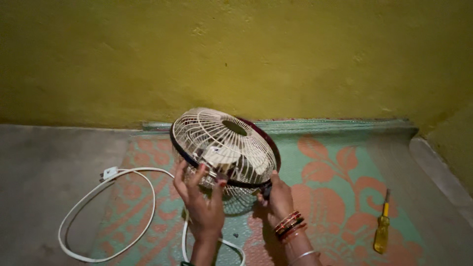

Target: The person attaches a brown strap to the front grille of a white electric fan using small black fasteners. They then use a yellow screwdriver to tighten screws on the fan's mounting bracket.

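At the near edge of the mat: both forearms come up from the bottom of the view; the right wrist has red and dark bangles.
Left hand: open wide, fingers spread, the palm against the lower left side of the fan. It supports, it does not clamp.
Right hand: closed at the lower right of the fan's rim, around a small dark part there. I cannot tell what this part is.
Fan: a small fan head inside a white wire cage with a dark rim band, tilted, held up between the two hands above the middle of the mat. Whether its lower part touches the mat is not clear.
Handling: I judge it light enough for two hands, but the thin cage wires will bend if pressed. The rim band and the motor housing behind look like the stiff places to hold; the wires are smooth and fingers can slip between them.
Cord: white, in a big loop over the left edge of the mat onto the floor, with its plug at the far end of the loop.
Screwdriver: yellow handle, near the right edge of the mat, well apart from the hands.
Mat: green with orange leaf pattern.
Wall: yellow, just behind the far edge of the mat.
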